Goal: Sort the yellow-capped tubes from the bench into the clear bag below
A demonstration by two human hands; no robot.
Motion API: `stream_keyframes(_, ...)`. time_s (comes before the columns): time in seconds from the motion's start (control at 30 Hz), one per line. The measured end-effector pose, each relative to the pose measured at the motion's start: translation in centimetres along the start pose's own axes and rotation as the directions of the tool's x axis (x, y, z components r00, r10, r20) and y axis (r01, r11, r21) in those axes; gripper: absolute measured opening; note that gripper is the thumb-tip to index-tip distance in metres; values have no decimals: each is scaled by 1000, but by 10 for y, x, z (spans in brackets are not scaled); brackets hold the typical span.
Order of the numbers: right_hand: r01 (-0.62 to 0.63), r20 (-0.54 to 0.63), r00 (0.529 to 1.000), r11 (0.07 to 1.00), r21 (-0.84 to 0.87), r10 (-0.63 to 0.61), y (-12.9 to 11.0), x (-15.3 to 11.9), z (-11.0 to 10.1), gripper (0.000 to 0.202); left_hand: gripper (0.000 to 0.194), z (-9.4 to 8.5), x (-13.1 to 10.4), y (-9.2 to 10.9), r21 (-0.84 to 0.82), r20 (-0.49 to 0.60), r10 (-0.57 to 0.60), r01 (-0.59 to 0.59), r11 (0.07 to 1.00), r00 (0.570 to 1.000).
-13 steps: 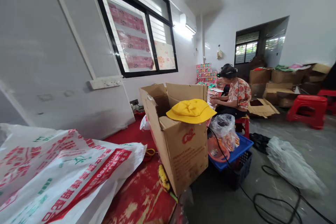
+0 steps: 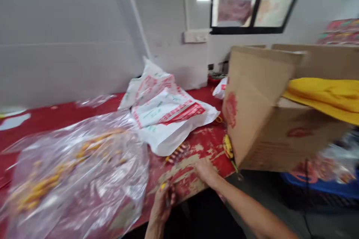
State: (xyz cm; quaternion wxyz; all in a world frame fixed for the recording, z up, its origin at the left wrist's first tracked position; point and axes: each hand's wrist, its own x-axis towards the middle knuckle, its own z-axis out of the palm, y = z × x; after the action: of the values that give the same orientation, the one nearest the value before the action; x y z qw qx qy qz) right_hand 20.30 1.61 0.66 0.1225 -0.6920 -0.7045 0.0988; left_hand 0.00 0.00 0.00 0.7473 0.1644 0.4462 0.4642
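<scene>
My left hand [image 2: 162, 202] is at the near edge of the red table, its fingers curled around a small yellow piece [image 2: 163, 185], whose kind I cannot make out. To its right, my right hand [image 2: 206, 171] is low over the worn tabletop; blur hides its fingers and anything in them. Just beyond the hands lies a row of small yellow-and-pink pieces [image 2: 177, 154], partly under the edge of a white printed sack [image 2: 168, 119]. Left of my left hand spreads a large clear plastic bag [image 2: 112, 179] with many small yellow pieces [image 2: 47, 185] in it.
A tall open cardboard box [image 2: 252, 119] stands on the right with a yellow hat [image 2: 325, 95] over its rim. Beside its base lies a spotted banana [image 2: 227, 146]. A blue tray [image 2: 331, 189] is lower right. The wall bounds the red table [image 2: 67, 101] behind.
The view has swung left and down. Both my hands and the clear bag have come into sight; the co-worker and the stools have left the picture.
</scene>
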Motion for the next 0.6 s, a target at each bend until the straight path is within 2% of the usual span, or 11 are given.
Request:
stream_keyframes(0.1,-16,85,996,1000,1,16,-1,-5,-2,27,42,-6,-13,-8,-140,-37,7,-12,990,999)
stream_keyframes(0.2,-20,77,997,999,48,16,-23,-25,3,32,31,1,-17,-14,-317,39,-50,60,947,998)
stream_keyframes(0.27,62,11,998,985,162,-65,-45,-41,14,32,24,2,-19,-16,-406,93,-76,107,907,993)
stream_keyframes(0.37,294,-108,956,908,298,-274,-69,-49,29,27,20,-4,-23,-14,-496,20,-67,68,865,998)
stream_keyframes(0.43,367,-134,930,889,275,-342,-74,-37,33,25,23,-10,-26,-9,-496,-46,-54,24,868,997)
stream_keyframes(0.47,349,-137,936,906,238,-325,-75,-26,32,25,26,-14,-27,-7,-479,-68,-46,8,878,997)
stream_keyframes(0.6,128,-90,987,991,-27,-130,-81,31,27,27,36,-25,-33,-5,-421,-81,2,-36,906,997)
